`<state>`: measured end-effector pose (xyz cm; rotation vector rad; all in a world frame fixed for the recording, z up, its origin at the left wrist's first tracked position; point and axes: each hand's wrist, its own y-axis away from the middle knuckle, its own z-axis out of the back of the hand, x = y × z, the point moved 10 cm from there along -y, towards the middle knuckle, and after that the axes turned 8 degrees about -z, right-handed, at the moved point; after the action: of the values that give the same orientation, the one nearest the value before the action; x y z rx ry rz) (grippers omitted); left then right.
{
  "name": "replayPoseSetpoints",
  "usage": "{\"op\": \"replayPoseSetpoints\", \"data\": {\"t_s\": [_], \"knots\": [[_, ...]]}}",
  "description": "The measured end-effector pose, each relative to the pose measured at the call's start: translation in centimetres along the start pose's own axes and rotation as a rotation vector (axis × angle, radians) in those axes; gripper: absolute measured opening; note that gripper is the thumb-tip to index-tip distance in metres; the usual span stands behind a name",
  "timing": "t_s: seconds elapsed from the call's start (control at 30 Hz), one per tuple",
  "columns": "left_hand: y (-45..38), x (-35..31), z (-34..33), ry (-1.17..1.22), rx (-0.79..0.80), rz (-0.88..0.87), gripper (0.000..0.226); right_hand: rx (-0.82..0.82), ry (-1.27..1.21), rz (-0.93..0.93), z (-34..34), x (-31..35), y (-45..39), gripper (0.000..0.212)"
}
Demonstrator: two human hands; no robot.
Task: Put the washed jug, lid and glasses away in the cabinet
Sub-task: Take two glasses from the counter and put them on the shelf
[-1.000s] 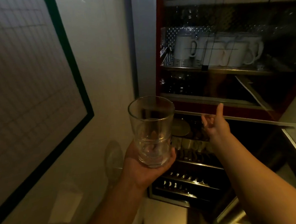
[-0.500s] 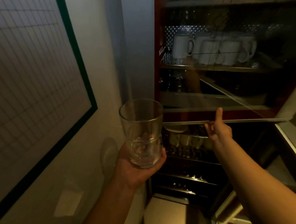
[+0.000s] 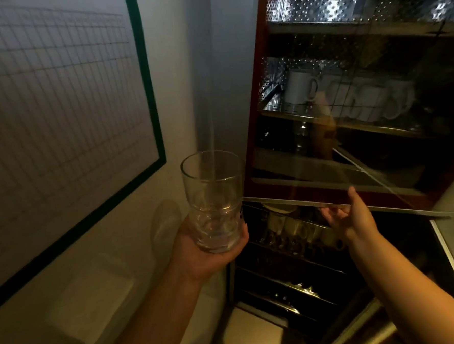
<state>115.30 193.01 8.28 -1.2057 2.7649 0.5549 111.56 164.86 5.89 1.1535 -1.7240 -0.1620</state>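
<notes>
Left hand (image 3: 207,252) cupped under and around the base of a clear glass (image 3: 213,199), held upright in front of the pale wall, just left of the cabinet (image 3: 254,117). Thumb at the right of the base, palm behind and below it, other fingers hidden behind the glass; rim and upper half free above the hand. Nothing visible inside the glass.

Right hand (image 3: 352,217) raised at the lower edge of the glass door (image 3: 353,169), which stands tilted out from the red-framed cabinet. One finger (image 3: 352,194) straight up against the pane's front, other fingers loosely spread and reaching under the edge; a firm grip on the edge not clear in the dim light.

Behind the pane, white mugs (image 3: 300,90) in a row on a shelf, perforated metal at the back. Below the door, dark wire racks with cups (image 3: 290,225), hard to make out. Left on the wall, a gridded board (image 3: 57,115) with a dark green frame.
</notes>
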Motion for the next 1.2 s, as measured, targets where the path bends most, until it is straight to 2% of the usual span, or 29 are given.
{"op": "replayPoseSetpoints", "data": {"t_s": [0.07, 0.17, 0.27, 0.33, 0.43, 0.47, 0.53, 0.6, 0.7, 0.87, 1.07, 1.2], "knots": [[0.5, -0.1, -0.1, -0.018, -0.001, -0.022, 0.039, 0.002, 0.046, -0.001, -0.1, -0.2, 0.6, 0.047], [1.2, -0.2, -0.1, -0.003, -0.004, -0.043, 0.041, -0.007, 0.321, 0.067, -0.9, -0.7, 2.5, 0.048], [1.9, -0.3, 0.1, 0.003, -0.007, -0.045, 0.044, 0.079, 0.655, 0.302, -4.8, -0.8, 6.4, 0.048], [2.3, -0.4, 0.2, 0.011, -0.011, -0.037, 0.048, 0.183, 0.975, 0.705, -9.9, 0.4, 11.3, 0.046], [2.7, -0.7, 0.4, 0.022, -0.027, -0.033, 0.048, 0.324, 1.5, 1.521, -17.8, -0.8, 20.0, 0.045], [2.8, -0.8, 0.6, 0.024, -0.037, -0.034, 0.047, 0.35, 1.631, 1.74, -19.6, -1.9, 21.7, 0.047], [3.2, -1.1, 0.6, 0.009, -0.052, -0.04, 0.045, 0.377, 1.89, 1.969, -22.4, -4.2, 22.8, 0.051], [3.6, -1.4, 0.6, 0.006, -0.062, -0.036, 0.044, 0.333, 2.108, 2.066, -24.7, -5.5, 22.3, 0.055], [3.9, -2.0, 0.6, 0.017, -0.079, -0.035, 0.044, 0.256, 2.298, 2.153, -27.0, -6.4, 21.6, 0.054], [4.3, -2.7, 0.4, 0.038, -0.084, -0.029, 0.045, 0.169, 2.592, 2.146, -28.8, -7.4, 19.3, 0.053], [4.3, -3.0, -0.7, 0.075, -0.029, 0.004, 0.039, 0.074, 2.691, 2.113, -29.1, -6.8, 18.7, 0.051], [4.0, -3.3, -0.9, 0.096, -0.018, 0.013, 0.04, 0.011, 2.729, 2.112, -29.6, -6.7, 18.7, 0.058]]}}
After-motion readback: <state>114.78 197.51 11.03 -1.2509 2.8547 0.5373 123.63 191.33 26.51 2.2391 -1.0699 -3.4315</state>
